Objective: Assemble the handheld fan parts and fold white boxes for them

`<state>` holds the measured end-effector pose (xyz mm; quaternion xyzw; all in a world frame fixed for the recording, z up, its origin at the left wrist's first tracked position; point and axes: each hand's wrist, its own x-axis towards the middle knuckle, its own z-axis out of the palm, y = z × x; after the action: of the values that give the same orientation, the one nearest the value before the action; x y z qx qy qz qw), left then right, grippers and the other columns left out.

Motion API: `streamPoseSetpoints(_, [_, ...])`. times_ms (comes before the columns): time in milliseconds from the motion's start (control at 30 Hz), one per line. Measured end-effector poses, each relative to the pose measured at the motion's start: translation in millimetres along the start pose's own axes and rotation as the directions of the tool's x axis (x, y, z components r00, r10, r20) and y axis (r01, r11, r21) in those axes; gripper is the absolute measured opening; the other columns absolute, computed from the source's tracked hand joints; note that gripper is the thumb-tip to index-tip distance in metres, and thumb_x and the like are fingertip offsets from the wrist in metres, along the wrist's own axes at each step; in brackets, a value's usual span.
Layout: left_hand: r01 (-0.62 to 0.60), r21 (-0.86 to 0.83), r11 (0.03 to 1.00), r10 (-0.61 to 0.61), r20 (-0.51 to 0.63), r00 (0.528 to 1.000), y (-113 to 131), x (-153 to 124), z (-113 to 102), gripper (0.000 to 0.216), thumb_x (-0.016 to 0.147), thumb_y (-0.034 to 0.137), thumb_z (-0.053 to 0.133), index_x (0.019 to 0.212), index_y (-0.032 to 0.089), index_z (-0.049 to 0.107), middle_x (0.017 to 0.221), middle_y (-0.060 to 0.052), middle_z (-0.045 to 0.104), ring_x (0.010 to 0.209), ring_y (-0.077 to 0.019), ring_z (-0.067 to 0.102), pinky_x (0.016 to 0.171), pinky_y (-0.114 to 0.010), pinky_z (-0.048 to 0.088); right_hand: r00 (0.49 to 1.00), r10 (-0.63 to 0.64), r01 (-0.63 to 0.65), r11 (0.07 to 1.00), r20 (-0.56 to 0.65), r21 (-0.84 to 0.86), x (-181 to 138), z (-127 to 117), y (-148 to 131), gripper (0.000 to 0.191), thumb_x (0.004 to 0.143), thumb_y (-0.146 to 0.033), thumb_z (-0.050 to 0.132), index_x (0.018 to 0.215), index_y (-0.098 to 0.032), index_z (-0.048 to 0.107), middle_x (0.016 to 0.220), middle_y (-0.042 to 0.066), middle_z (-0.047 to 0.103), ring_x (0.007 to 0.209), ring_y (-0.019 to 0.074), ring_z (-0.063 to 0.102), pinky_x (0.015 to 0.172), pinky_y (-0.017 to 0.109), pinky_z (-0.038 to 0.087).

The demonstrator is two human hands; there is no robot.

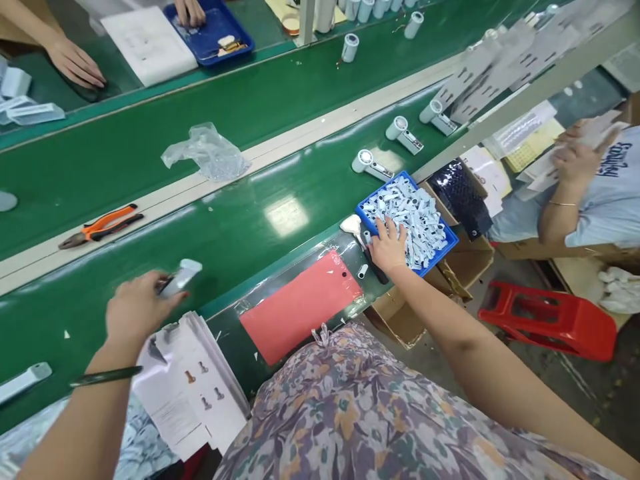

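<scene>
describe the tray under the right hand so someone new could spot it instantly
On the nearest green conveyor belt, find the pink sheet lying flat. Just past its right end sits a blue tray heaped with small white parts, the right hand resting on the pile. The other blue tray, across the belts, holds only a few items.

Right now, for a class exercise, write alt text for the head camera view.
A person's left hand holds a white part over a green conveyor belt, while the right hand rests on a blue tray heaped with small pale parts.
</scene>
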<state>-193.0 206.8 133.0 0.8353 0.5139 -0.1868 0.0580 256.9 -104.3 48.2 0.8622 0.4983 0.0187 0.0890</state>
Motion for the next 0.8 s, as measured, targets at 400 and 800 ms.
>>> streamPoseSetpoints(400, [-0.442, -0.286, 0.850, 0.397, -0.203, 0.895, 244.6, -110.3, 88.9, 0.028, 0.088, 0.032, 0.077, 0.114, 0.026, 0.071, 0.110, -0.014, 0.066, 0.112, -0.0344, 0.058, 0.090, -0.048, 0.048, 0.987, -0.150, 0.159, 0.806, -0.062, 0.571, -28.5, -23.0, -14.2, 0.031, 0.100, -0.028, 0.047, 0.116, -0.018, 0.072, 0.106, 0.015, 0.070, 0.098, 0.0287, 0.066, 0.089, 0.042, 0.053])
streamPoseSetpoints(800, [-0.459, -0.509, 0.729, 0.361, -0.283, 0.888, 241.8, -113.3, 124.5, 0.045, 0.087, 0.047, 0.077, 0.123, 0.022, 0.066, 0.129, -0.011, 0.068, 0.133, -0.0333, 0.053, 0.115, -0.054, 0.042, 0.841, -0.470, 0.117, 0.642, 0.269, 0.757, -64.9, -37.8, -93.0, 0.020, 0.100, -0.019, 0.053, 0.106, -0.023, 0.072, 0.105, 0.006, 0.078, 0.094, 0.0231, 0.072, 0.083, 0.033, 0.053])
